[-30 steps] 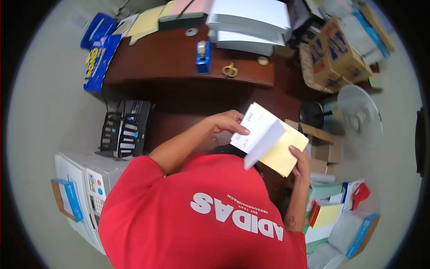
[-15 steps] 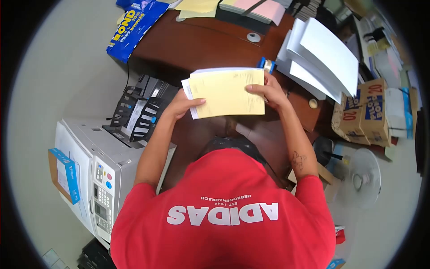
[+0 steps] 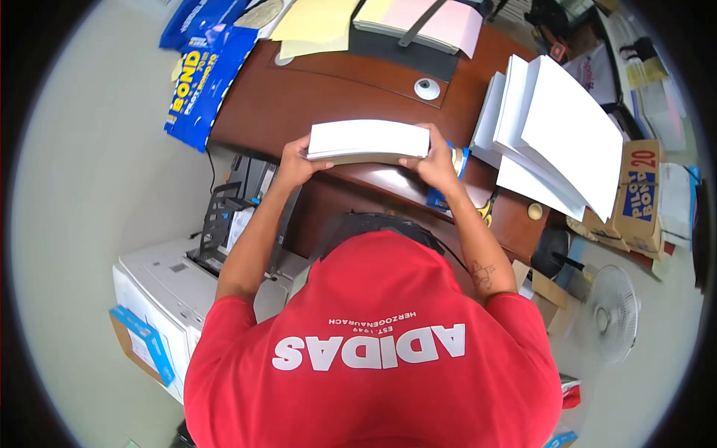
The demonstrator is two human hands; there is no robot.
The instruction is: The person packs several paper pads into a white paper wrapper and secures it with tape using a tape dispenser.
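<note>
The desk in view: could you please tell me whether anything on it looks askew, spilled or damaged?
The white paper pile at the right looks askew: its sheets splay at different angles. A blue wrapper juts past the left edge of the desk. No spill shows.

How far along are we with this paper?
Apparently done: white paper sheets piled on the reddish-brown wooden desk. In hand: a bowed, white-topped paper stack, held between left hand and right hand. Remaining: setting that stack down, probably; beyond that, I can't tell.
</note>
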